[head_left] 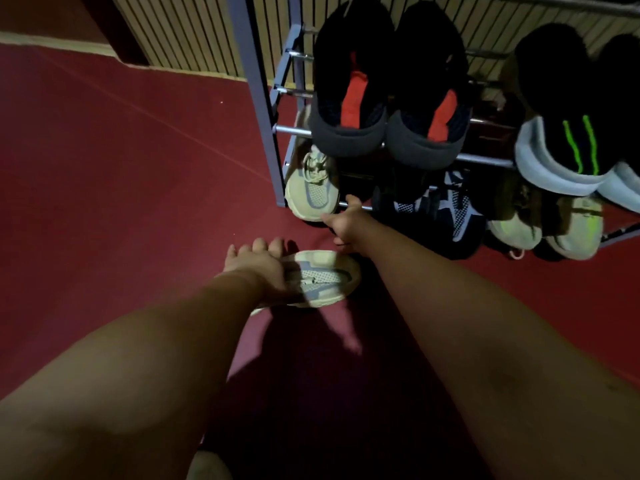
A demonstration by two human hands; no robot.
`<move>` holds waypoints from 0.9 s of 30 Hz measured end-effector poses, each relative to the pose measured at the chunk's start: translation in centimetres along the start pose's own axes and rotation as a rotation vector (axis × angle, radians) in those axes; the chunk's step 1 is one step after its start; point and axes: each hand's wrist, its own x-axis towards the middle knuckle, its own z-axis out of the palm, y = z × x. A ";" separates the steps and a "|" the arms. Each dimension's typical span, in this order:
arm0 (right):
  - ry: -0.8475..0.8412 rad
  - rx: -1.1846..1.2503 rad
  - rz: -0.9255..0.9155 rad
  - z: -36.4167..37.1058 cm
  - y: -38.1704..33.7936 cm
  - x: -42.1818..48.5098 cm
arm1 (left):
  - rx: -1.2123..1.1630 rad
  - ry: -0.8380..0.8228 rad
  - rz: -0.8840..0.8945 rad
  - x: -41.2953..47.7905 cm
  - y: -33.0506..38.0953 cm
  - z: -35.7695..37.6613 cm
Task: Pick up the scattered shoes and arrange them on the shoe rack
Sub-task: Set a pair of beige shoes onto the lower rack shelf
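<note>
Shoes: one pale sneaker lies on the red floor just in front of the shoe rack, long axis left to right, toe to the right. Left hand is on its heel end, fingers curled over the collar, apparently gripping. Right hand reaches beyond it to the bottom shelf, fingers loosely spread, touching the toe of the matching sneaker. Judgement: left hand is nearer; the free slot lies just right of the mate.
</note>
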 end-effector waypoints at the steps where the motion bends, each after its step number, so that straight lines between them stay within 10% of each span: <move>1: 0.000 0.039 -0.019 0.4 -0.1 0.2 | -0.020 0.001 -0.015 0.2 0.1 0.2; 15: -0.150 0.387 0.020 -4.0 0.0 -1.9 | -0.131 0.148 -0.044 1.2 -0.1 0.1; 27: -0.327 0.198 0.019 -16.7 6.9 -9.0 | 0.096 0.310 0.078 -0.5 2.1 -2.8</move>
